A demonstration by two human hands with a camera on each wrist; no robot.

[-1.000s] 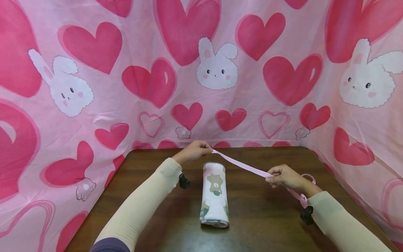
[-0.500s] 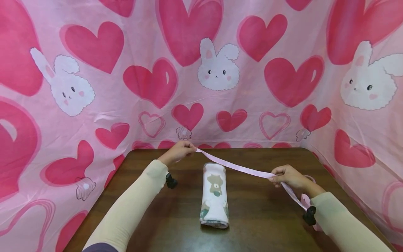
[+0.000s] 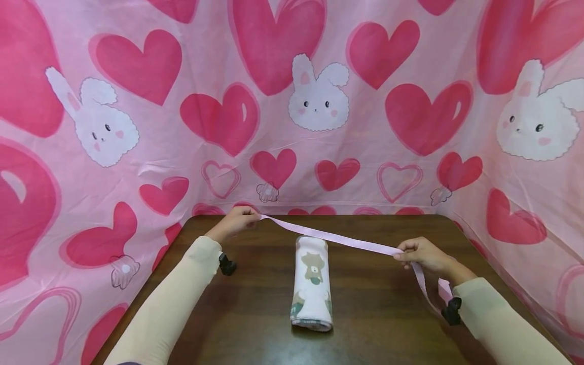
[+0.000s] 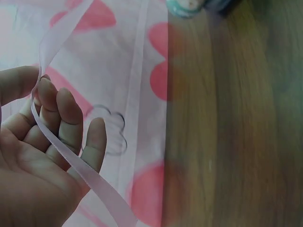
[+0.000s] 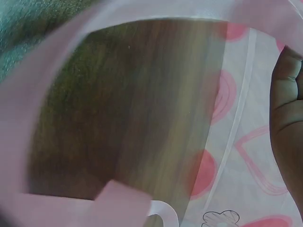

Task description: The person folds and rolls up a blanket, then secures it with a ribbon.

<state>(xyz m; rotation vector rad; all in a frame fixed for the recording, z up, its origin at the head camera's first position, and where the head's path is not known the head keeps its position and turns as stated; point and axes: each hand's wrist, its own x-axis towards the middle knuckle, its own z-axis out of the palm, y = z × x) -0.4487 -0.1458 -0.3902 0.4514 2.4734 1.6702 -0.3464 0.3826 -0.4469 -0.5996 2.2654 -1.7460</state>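
A pale pink ribbon (image 3: 337, 239) stretches in the air between my hands, passing in the head view across the far end of a rolled towel (image 3: 312, 289). The towel is white with a brown bear print and lies lengthwise on the table. At the far left, my left hand (image 3: 236, 222) pinches one end part of the ribbon between thumb and index finger; its other fingers (image 4: 71, 116) curl loosely. My right hand (image 3: 424, 254) pinches the ribbon on the other side. From there a slack length hangs by the right wrist, looping large in the right wrist view (image 5: 123, 208).
The brown wooden table (image 3: 255, 309) has rounded far corners. A pink cloth (image 3: 315, 152) with hearts and rabbits hangs around its back and sides. Black wrist cameras sit on both cream sleeves (image 3: 182, 294).
My left hand has moved left, away from the towel, drawing more ribbon out between the hands. My right hand shifts only slightly right, and the slack near its wrist has changed shape.
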